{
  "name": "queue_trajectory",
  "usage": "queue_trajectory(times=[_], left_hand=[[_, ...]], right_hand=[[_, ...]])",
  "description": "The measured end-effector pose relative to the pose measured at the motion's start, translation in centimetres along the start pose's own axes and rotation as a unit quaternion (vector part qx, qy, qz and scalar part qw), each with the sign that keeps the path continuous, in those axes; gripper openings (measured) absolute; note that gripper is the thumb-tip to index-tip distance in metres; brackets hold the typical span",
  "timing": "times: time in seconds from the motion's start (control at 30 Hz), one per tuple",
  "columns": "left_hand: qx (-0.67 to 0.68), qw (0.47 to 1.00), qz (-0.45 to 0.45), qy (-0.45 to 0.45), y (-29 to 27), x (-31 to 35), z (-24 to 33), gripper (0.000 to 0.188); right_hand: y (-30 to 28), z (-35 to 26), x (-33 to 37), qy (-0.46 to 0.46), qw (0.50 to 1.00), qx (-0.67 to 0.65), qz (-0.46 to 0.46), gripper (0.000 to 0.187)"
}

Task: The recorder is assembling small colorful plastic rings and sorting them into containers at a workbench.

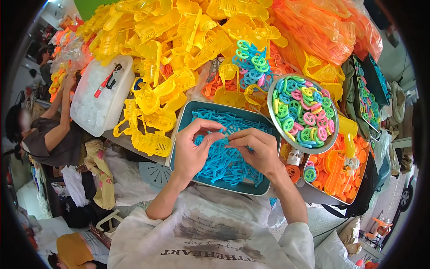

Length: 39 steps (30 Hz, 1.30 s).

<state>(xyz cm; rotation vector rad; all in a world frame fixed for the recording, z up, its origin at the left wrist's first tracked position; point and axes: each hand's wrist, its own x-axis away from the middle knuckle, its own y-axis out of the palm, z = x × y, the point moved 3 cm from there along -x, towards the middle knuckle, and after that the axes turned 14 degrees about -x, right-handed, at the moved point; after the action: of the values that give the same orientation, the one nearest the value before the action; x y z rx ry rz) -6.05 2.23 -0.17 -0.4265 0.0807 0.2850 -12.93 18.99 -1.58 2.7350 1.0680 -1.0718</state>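
Both my hands meet above a teal tray heaped with thin blue plastic pieces. My left hand has thumb and forefinger pinched together over the pile. Close beside it, my right hand pinches too, its fingertips almost touching the left ones. A small blue piece seems to lie between the two sets of fingertips, but it is too small and covered to make out fully. Just right of the tray stands a round metal bowl full of little wheels in pink, green, blue and yellow.
Yellow plastic parts pile up behind the tray. At right, a box holds orange parts; orange bags lie beyond. A white tub with a red-handled tool stands left, near another person.
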Motion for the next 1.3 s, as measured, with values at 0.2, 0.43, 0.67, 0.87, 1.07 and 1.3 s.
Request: queue_trajectory(times=[0.2, 0.43, 0.67, 0.87, 1.07, 1.3], left_hand=[[0.07, 0.997, 0.015, -0.02, 1.1, 0.1, -0.4, 0.012], [0.069, 0.996, 0.049, -0.022, 1.8, 0.0, -0.4, 0.01], [0.081, 0.995, 0.055, -0.016, 1.8, -0.1, -0.1, 0.009], [-0.015, 0.995, 0.087, 0.048, 2.4, -0.3, 0.2, 0.015], [-0.048, 0.992, 0.11, 0.046, 3.4, -0.1, 0.4, 0.022], [-0.012, 0.989, 0.138, 0.046, 4.0, 0.0, 0.8, 0.015]], right_hand=[[0.1, 0.0, 0.0, -0.006, 1.0, 0.023, -0.006, 0.03], [0.1, 0.0, 0.0, -0.019, 0.998, 0.052, 0.006, 0.028], [0.3, -0.3, 0.2, -0.033, 0.993, 0.106, 0.031, 0.028], [0.2, -0.3, 0.3, -0.051, 0.99, 0.131, 0.03, 0.027], [0.1, -0.6, 0.5, -0.091, 0.982, 0.163, 0.01, 0.031], [0.0, -1.0, 0.5, -0.108, 0.977, 0.18, 0.03, 0.031]])
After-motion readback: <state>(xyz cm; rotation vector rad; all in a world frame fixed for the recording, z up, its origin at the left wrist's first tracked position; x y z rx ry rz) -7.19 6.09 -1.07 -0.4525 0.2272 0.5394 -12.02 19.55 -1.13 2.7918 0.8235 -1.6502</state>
